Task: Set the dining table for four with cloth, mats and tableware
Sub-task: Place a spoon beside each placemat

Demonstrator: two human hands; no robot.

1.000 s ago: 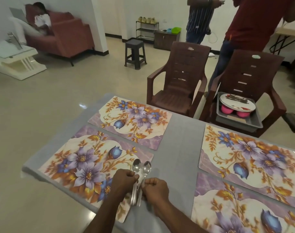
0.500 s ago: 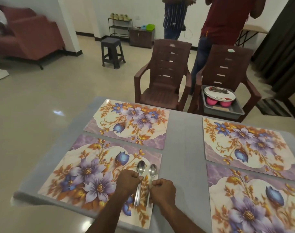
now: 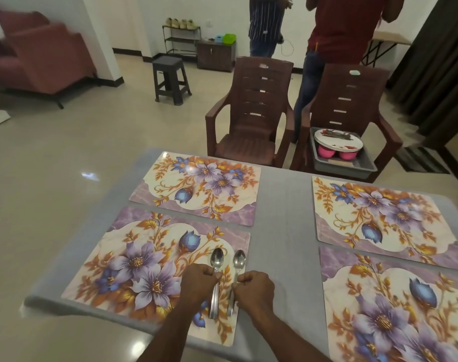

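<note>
Two spoons lie side by side on right part of near-left mat (image 3: 133, 267), long axis pointing away from person. Left hand (image 3: 197, 282) pinches left spoon (image 3: 215, 280) at neck; right hand (image 3: 256, 287) pinches right spoon (image 3: 237, 273) likewise. Handles run back between hands.

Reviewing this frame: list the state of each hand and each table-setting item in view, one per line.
left hand: pinching the left spoon's handle
right hand: pinching the right spoon's handle
left spoon: flat on near-left mat, bowl pointing away
right spoon: flat beside it, apart
four floral placemats: laid flat on the cloth
grey tablecloth: spread over table
plates: stacked over pink bowls in grey tray on chair
</note>
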